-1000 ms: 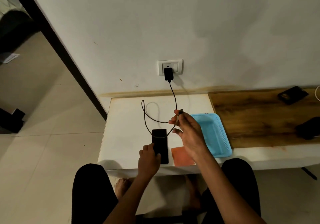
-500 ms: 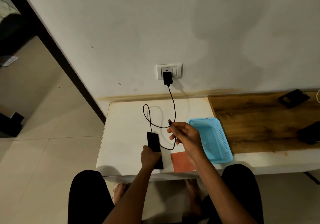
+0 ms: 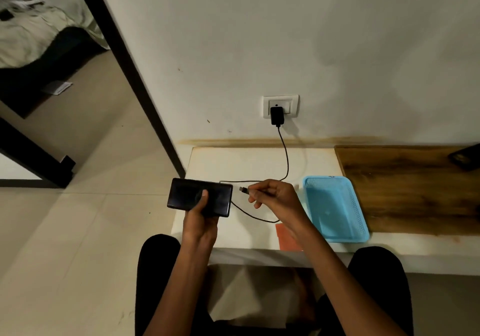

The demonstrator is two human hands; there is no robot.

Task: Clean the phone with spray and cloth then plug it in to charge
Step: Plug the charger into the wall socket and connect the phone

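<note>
My left hand [image 3: 201, 221] holds the black phone [image 3: 188, 194] lifted off the table and turned sideways, thumb on its dark screen. My right hand [image 3: 275, 198] pinches the black charging cable's plug [image 3: 244, 190], which points left at the phone's right end with a small gap between them. The cable [image 3: 285, 159] runs up to a black charger [image 3: 277, 116] seated in the white wall socket [image 3: 280, 105]. An orange cloth [image 3: 284, 237] lies on the white table [image 3: 233, 161], partly hidden by my right forearm. No spray bottle is visible.
A light blue plastic basket [image 3: 335, 207] sits on the table right of my hands. Beyond it lies a wooden board [image 3: 410, 187] with a dark object [image 3: 466, 156] at its far right. A doorway with a dark frame [image 3: 135, 81] opens at the left.
My left hand lifted the phone from the table and turned it sideways. My right hand brought the cable plug down and left, close to the phone's end.
</note>
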